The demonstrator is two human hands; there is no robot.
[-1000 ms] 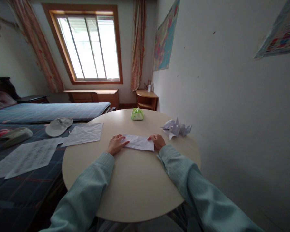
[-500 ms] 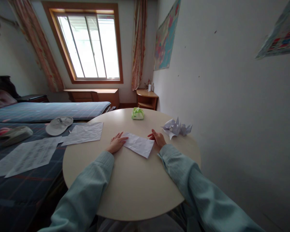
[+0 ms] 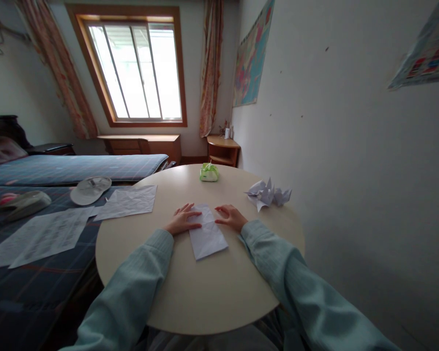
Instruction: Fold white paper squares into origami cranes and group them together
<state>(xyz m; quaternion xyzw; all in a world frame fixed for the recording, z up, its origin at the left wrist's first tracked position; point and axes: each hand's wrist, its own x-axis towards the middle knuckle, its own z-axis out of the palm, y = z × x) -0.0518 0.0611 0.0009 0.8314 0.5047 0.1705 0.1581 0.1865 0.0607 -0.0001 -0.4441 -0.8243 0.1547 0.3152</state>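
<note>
A folded white paper strip (image 3: 206, 234) lies on the round beige table (image 3: 212, 292), its long side pointing toward me. My left hand (image 3: 184, 220) rests flat on the strip's far left corner, fingers spread. My right hand (image 3: 230, 217) touches the strip's far right edge with its fingertips, fingers stretched out. Both arms wear pale blue-green sleeves.
Folded paper shapes (image 3: 268, 193) sit at the table's right, near the wall. A green-and-white packet (image 3: 208, 172) stands at the far edge. A creased sheet (image 3: 127, 202) overhangs the left rim. On the bed (image 3: 29, 273) to the left lie printed sheets (image 3: 40, 236) and a cap (image 3: 89, 189).
The paper strip has turned about a quarter turn on the table, from lying crosswise to pointing toward me. Both hands moved closer together at its far end.
</note>
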